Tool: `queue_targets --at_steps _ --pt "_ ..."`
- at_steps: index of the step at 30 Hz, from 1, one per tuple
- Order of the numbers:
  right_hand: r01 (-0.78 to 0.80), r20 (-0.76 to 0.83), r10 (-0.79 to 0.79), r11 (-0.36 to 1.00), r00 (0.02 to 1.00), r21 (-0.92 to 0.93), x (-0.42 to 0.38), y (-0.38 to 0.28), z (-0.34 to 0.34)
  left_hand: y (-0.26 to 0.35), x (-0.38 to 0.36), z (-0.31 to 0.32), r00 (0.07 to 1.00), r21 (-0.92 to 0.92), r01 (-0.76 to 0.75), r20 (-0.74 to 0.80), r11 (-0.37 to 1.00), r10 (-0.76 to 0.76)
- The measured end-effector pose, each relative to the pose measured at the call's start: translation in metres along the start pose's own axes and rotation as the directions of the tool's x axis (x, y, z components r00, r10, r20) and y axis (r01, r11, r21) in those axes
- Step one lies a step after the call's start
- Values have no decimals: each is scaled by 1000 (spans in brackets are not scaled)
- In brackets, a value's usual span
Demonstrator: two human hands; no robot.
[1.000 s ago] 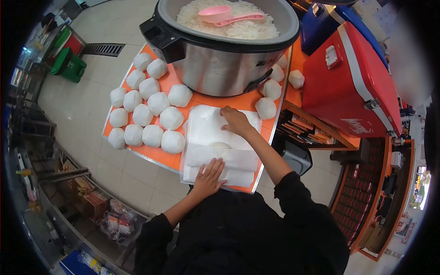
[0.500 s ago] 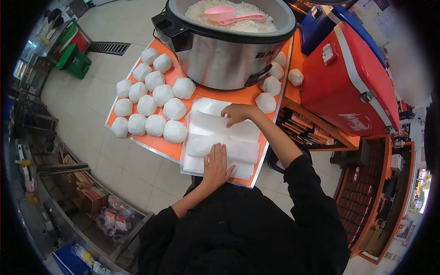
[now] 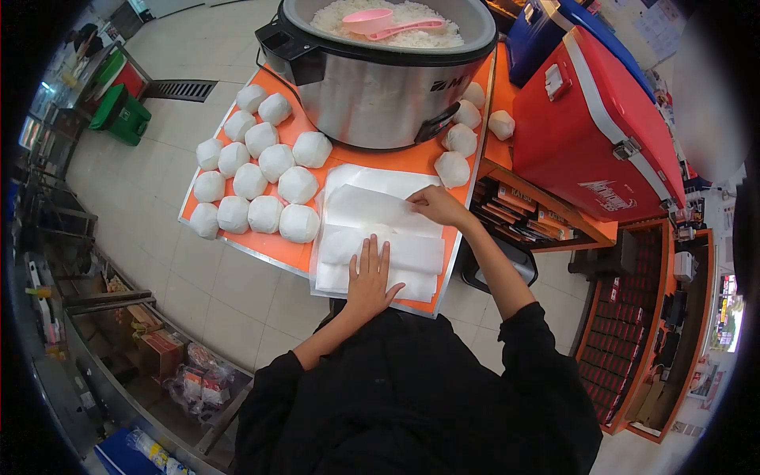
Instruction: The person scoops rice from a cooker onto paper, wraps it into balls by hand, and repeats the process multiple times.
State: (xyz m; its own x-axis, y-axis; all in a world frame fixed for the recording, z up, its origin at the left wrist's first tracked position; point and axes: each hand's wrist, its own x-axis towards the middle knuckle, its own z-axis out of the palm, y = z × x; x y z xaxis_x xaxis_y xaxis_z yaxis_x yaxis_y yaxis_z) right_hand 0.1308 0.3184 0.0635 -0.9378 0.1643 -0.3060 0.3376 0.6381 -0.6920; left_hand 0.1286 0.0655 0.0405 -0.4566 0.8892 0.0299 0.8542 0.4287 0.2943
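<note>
My left hand (image 3: 370,279) lies flat with fingers spread on the near folded part of a sheet of white wrapping paper (image 3: 419,249). At the sheet's far right side, my right hand (image 3: 440,207) has its fingertips pinched together on the paper. A small pale patch shows between the folds; I cannot make out what it is. More white sheets (image 3: 372,177) lie beneath. Left of the paper, several round white paper-wrapped bundles (image 3: 299,223) sit in rows on the orange table (image 3: 273,252).
A large rice cooker (image 3: 380,103) full of rice stands at the back, a pink scoop (image 3: 369,21) on the rice. More wrapped bundles (image 3: 453,169) line its right side. A red cooler (image 3: 594,127) stands on the orange shelf unit (image 3: 538,229) at right.
My right hand has moved right and slightly down, from over the sheet's upper middle to its right side, its fingers closing together. My left hand's fingers have spread on the paper.
</note>
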Motion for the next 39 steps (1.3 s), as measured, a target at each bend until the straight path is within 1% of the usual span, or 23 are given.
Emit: queue_targets --at_steps 2,3,5,7,9,11,12,13,15,18,19,21,23,24,26,27,29,30,31,33,34,36,39 --pt "57 -155 -43 995 987 85 -11 -10 16 -2 0 0 1000 8 -5 1 1000 5" --pt "57 -153 -43 995 987 84 -16 -17 25 -2 0 1 1000 14 -12 2 1000 12" --pt "6 -315 37 991 948 137 -28 -39 41 -2 0 1 1000 11 -11 2 1000 11" --pt "-6 -379 47 994 924 109 -35 -45 60 -2 1 2 1000 11 -10 2 1000 10" --pt "2 -380 20 998 925 59 -40 -47 71 -2 1 4 1000 -2 -14 2 1000 14" --pt "175 -341 -248 957 906 -231 -38 -33 87 -2 1 5 1000 -6 -14 5 1000 14" --pt "269 -345 -351 926 870 -264 -36 -24 92 -2 0 5 1000 -10 -12 5 1000 12" --pt "267 -345 -349 927 871 -262 -38 -25 87 -2 0 5 1000 -10 -13 8 1000 13" --pt "174 -225 -233 951 946 -254 -37 -32 67 -3 0 6 1000 -15 -10 9 1000 10" --pt "42 -234 -32 998 972 41 -20 -25 35 -2 1 4 1000 -24 -3 12 1000 3" --pt "105 -290 -91 994 953 32 -10 -12 26 -1 1 3 1000 -23 -1 12 1000 1" --pt "104 -229 -96 994 969 22 14 12 7 -1 0 1 1000 -21 4 9 1000 -4" --pt "39 5 -39 998 999 -42 33 21 -7 1 0 2 1000 -35 8 -15 999 -9" --pt "45 3 -45 998 999 -42 49 19 -14 1 1 2 999 -52 13 -36 999 -15" --pt "-126 302 188 969 935 -213 78 7 -15 1 1 0 999 -53 14 -51 998 -16" --pt "-119 304 182 970 935 -213 83 2 -12 2 2 -1 998 -61 12 -63 998 -15" --pt "128 281 -108 990 954 -52 95 6 -1 3 3 -3 997 -48 35 -69 998 -38" --pt "131 296 -151 988 943 85 102 7 4 4 4 -3 996 -40 52 -73 998 -55" --pt "134 297 -154 987 942 86 109 4 3 4 5 -4 996 -38 54 -74 998 -57" --pt "46 624 25 994 781 -97 120 0 0 5 6 -4 995 -29 70 -69 997 -71" --pt "45 626 25 994 780 -95 118 -2 1 5 6 -4 995 -30 71 -66 997 -73" --pt "193 568 -132 980 813 -48 110 -4 1 6 7 -4 994 -2 77 -78 997 -77" --pt "271 555 -186 960 811 -74 103 -8 3 6 9 -1 993 39 90 -82 995 -86"
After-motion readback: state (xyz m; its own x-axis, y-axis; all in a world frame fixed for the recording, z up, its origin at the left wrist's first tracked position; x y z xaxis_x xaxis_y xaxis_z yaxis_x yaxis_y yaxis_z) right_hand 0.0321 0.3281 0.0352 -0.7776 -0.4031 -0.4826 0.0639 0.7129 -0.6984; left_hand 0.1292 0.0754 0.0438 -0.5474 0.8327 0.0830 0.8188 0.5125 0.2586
